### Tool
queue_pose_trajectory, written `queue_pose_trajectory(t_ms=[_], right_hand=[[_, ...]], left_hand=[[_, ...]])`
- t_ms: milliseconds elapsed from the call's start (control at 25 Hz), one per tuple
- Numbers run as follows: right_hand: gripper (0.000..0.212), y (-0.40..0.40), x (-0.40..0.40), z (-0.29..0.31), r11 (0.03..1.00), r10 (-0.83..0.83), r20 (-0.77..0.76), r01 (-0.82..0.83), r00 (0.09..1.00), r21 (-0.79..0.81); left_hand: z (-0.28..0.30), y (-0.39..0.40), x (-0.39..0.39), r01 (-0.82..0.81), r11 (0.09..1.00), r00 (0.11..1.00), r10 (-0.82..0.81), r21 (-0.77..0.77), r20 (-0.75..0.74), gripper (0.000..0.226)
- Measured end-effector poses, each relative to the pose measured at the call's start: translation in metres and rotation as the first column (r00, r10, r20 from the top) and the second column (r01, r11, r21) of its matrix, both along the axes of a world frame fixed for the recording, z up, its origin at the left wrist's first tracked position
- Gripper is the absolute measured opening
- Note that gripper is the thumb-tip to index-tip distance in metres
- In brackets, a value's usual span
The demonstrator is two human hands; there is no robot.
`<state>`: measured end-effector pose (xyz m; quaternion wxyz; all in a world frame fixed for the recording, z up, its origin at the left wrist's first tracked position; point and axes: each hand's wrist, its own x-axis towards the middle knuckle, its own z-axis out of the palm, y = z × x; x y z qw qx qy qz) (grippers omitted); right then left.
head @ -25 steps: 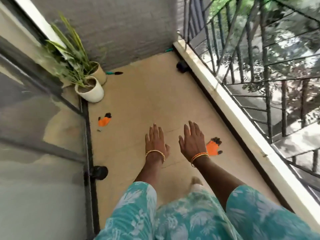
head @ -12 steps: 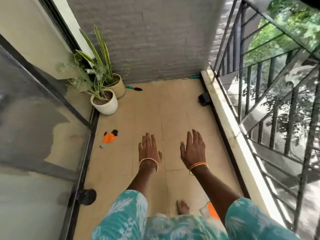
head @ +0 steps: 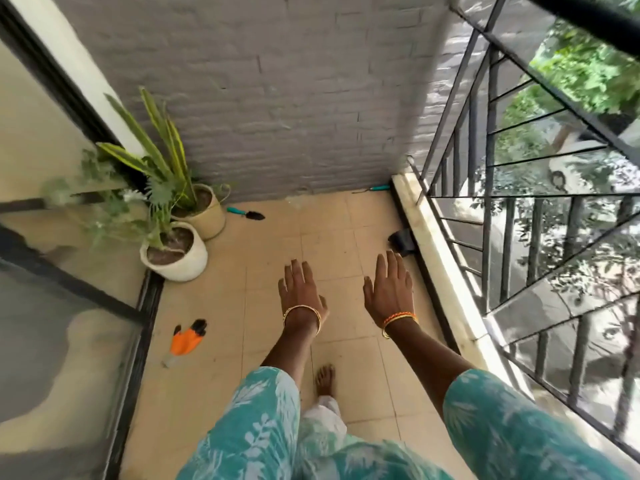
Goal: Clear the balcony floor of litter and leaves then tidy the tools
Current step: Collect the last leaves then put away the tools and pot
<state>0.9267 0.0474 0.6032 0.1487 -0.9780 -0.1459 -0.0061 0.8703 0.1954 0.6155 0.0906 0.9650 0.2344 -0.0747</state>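
**Balcony inspection: both hands empty, tools on the floor**

Containers: a white pot (head: pixel 175 252) stands ahead and to the left of the left hand (head: pixel 300 289), against the glass door frame; it holds dark soil and a leafy plant. A tan pot (head: pixel 207 216) sits just behind it, touching or nearly touching, and carries a tall striped-leaf plant (head: pixel 157 147).

Hands: the left hand and the right hand (head: pixel 389 287) are both held out flat, palms down, fingers straight and close together, above the tiled floor (head: pixel 214 306). Neither holds anything. They are level with each other and slightly apart. Each wrist carries bangles.

Task items: an orange glove (head: pixel 187 337) lies on the floor left of the left hand, near the door track. A teal-handled trowel (head: pixel 246 214) lies ahead of the left hand, just beside the tan pot. A second teal-handled tool (head: pixel 375 188) lies at the foot of the brick wall, ahead of the right hand. A dark object (head: pixel 401 240) rests against the kerb just beyond the right hand's fingertips; its kind cannot be told.

Change: compared with a second ago, the second orange glove beside the right hand is out of view, and the pots and far wall appear nearer. The pose of the hands is unchanged.
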Motion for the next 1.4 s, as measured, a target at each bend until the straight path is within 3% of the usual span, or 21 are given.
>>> queue_pose_trajectory(t_ms=[440, 560, 880, 1120, 1200, 1240, 1320, 1400], right_hand=[[0.055, 0.047, 0.242, -0.032, 0.985, -0.167, -0.106, 0.162, 0.980, -0.051], [0.054, 0.047, 0.323, -0.044, 0.985, -0.170, -0.208, 0.159, 0.963, -0.068], [0.056, 0.050, 0.504, -0.071, 0.984, -0.109, -0.274, 0.065, 0.955, -0.163], [0.051, 0.082, 0.641, -0.150, 0.975, -0.207, -0.316, 0.167, 0.926, -0.150], [0.050, 0.091, 0.686, -0.195, 0.977, -0.209, -0.331, 0.183, 0.920, -0.106], [0.049, 0.096, 0.706, -0.222, 0.978, -0.208, -0.346, 0.183, 0.915, -0.102], [0.047, 0.102, 0.742, -0.290, 0.976, -0.214, -0.378, 0.181, 0.901, -0.121], [0.046, 0.105, 0.772, -0.364, 0.980, -0.181, -0.389, 0.135, 0.903, -0.144]], left_hand=[[-0.025, 0.057, 0.285, 0.251, 0.968, 0.956, -0.246, 0.015, -0.160, 0.074], [-0.039, 0.062, 0.358, 0.245, 0.970, 0.949, -0.238, 0.005, -0.206, 0.072], [-0.070, 0.076, 0.530, 0.134, 0.983, 0.946, -0.165, -0.129, -0.278, 0.069], [-0.159, 0.108, 0.656, 0.147, 0.975, 0.905, -0.200, -0.166, -0.375, 0.061], [-0.207, 0.112, 0.694, -0.012, 0.965, 0.909, -0.099, -0.261, -0.405, 0.055], [-0.235, 0.114, 0.714, -0.167, 0.927, 0.896, 0.000, -0.336, -0.444, 0.052], [-0.309, 0.114, 0.756, -0.467, 0.760, 0.833, 0.206, -0.452, -0.513, 0.047], [-0.385, 0.118, 0.790, -0.580, 0.622, 0.795, 0.289, -0.526, -0.534, 0.044]])
